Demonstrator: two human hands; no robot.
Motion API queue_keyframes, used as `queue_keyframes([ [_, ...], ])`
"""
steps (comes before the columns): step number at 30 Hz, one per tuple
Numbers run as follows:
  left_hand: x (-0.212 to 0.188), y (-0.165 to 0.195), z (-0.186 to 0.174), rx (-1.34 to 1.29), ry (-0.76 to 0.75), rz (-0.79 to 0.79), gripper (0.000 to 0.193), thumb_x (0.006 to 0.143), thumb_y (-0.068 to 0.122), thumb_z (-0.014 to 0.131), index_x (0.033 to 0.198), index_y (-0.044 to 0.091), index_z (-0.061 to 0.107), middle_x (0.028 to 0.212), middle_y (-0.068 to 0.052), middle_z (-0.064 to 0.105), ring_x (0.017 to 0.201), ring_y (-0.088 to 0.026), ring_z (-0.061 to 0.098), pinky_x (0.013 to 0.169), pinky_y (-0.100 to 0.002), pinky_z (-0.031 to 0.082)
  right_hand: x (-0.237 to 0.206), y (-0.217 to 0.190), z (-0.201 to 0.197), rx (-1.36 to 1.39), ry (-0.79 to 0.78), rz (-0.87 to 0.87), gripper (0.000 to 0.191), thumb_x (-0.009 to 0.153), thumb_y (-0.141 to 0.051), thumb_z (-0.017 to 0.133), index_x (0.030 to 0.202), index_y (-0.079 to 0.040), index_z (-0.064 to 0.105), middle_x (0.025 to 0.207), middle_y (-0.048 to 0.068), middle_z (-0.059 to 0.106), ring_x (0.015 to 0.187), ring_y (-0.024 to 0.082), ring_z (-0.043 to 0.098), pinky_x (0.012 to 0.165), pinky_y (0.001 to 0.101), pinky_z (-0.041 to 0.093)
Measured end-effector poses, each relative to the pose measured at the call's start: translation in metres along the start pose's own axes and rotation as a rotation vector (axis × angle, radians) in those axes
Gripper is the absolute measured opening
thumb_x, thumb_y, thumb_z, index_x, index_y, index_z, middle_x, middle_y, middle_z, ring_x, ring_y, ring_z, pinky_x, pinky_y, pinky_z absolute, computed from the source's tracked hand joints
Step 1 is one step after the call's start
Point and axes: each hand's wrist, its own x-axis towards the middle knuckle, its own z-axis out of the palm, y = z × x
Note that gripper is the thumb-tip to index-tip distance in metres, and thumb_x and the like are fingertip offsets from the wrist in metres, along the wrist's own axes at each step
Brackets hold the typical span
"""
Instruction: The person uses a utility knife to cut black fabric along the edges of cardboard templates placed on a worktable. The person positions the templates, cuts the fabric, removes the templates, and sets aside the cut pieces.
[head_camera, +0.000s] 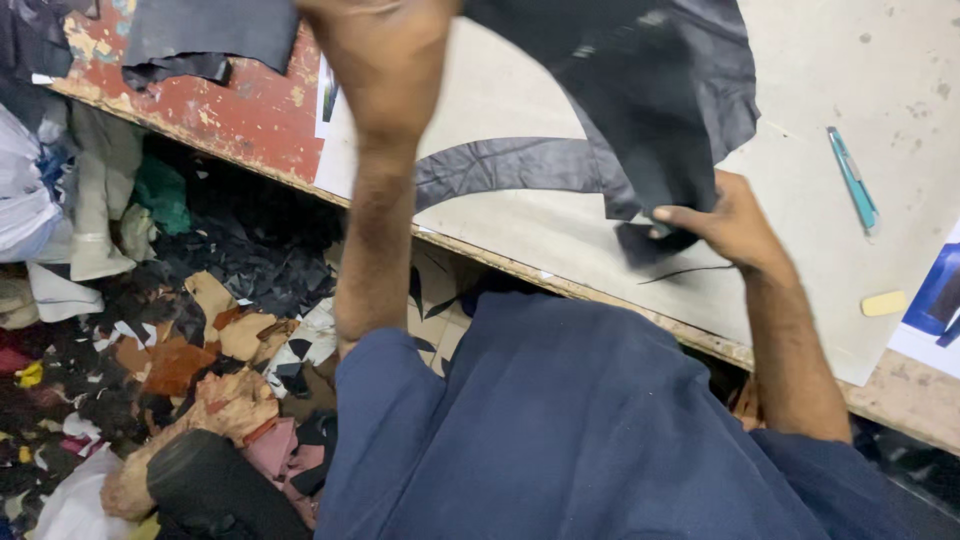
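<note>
Both hands are working one big piece of black leather over the pale cutting board. Right hand is pinching the lower edge of the leather, thumb and fingers closed on it just above the board surface. Left hand is raised high near the top of the frame, blurred; its fingers are cut off by the frame edge, so can't tell whether it's gripping the leather or just alongside it. Leather is hanging between the two hands, partly lifted, with a curved strip of it trailing flat on the board toward the left forearm. Teal utility knife is lying on the board well to the right of the right hand, untouched. A yellowish eraser-like block is sitting near the board's lower right. Leather scraps in black, tan and white are piling on the floor below the red-painted table edge.
</note>
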Motion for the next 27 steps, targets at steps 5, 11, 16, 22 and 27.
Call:
queue_keyframes([
  [5,-0.065,-0.113,-0.078,-0.062,0.042,-0.444,0.019,0.087,0.003,0.084,0.099,-0.003,0.071,0.085,0.001,0.069,0.076,-0.007,0.058,0.067,-0.023,0.047,0.005,0.045,-0.050,-0.160,0.218,0.147,0.022,0.098,-0.013,0.079,0.109,0.006,0.076,0.087,0.013,0.071,0.075,0.019,0.062,0.066,0.0348,0.049],
  [11,-0.184,-0.152,-0.117,0.376,0.020,-0.583,0.031,0.082,0.012,0.087,0.104,0.000,0.068,0.093,-0.006,0.070,0.085,-0.018,0.064,0.076,-0.033,0.054,0.030,0.081,-0.010,-0.943,0.589,-0.024,0.037,0.091,-0.025,0.092,0.109,0.001,0.075,0.098,0.023,0.072,0.088,0.040,0.068,0.076,0.0494,0.052],
  [16,-0.185,-0.143,-0.148,0.768,-0.209,-0.419,0.048,0.069,0.021,0.091,0.110,0.004,0.071,0.104,-0.015,0.064,0.100,-0.037,0.056,0.084,-0.048,0.046,0.011,0.099,0.002,-1.167,0.787,-0.143,0.044,0.082,-0.021,0.092,0.113,0.001,0.070,0.112,0.026,0.064,0.103,0.042,0.056,0.083,0.0485,0.048],
  [22,-0.164,-0.149,-0.148,0.714,-0.541,-0.292,0.025,0.085,0.017,0.084,0.101,0.007,0.069,0.100,-0.005,0.065,0.101,-0.030,0.056,0.089,-0.046,0.043,0.013,0.119,-0.004,-1.066,0.756,-0.087,0.035,0.093,-0.022,0.092,0.104,0.001,0.068,0.099,0.019,0.067,0.099,0.037,0.057,0.085,0.0481,0.048],
  [27,-0.134,-0.155,-0.146,0.332,-0.802,-0.501,0.014,0.093,0.011,0.074,0.096,0.001,0.065,0.086,-0.010,0.066,0.083,-0.025,0.061,0.078,-0.038,0.049,-0.008,0.107,-0.014,0.025,0.826,0.076,0.023,0.105,-0.007,0.083,0.093,0.000,0.065,0.087,0.008,0.064,0.072,0.015,0.055,0.063,0.0307,0.042],
])
